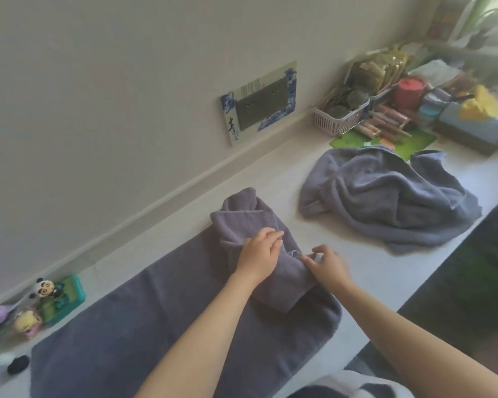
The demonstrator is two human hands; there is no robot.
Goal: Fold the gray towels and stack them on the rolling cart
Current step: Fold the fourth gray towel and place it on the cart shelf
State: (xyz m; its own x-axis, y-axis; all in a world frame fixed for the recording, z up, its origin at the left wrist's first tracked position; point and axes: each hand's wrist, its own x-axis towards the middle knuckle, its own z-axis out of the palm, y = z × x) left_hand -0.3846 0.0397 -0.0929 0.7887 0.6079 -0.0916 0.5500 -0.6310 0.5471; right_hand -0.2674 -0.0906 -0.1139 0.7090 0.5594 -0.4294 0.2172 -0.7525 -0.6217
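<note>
Left hand (260, 255) lies with fingers fairly straight, pressing the folded-over end of the gray towel (156, 320), while the right hand (327, 267) pinches a bunched corner just beside those fingers — the rest of the towel stretches flat on the counter (365, 268) back under the forearms. It's soft, floppy terry that'll probably sag and slide unless it's taken by the corners or hem — the crumpled second towel (385, 202) sits well beyond the fingertips

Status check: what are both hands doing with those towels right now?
Left hand pressing the half-folded towel. Right hand pinching its edge. Crumpled towel waiting alongside. Nothing blocking.
</note>
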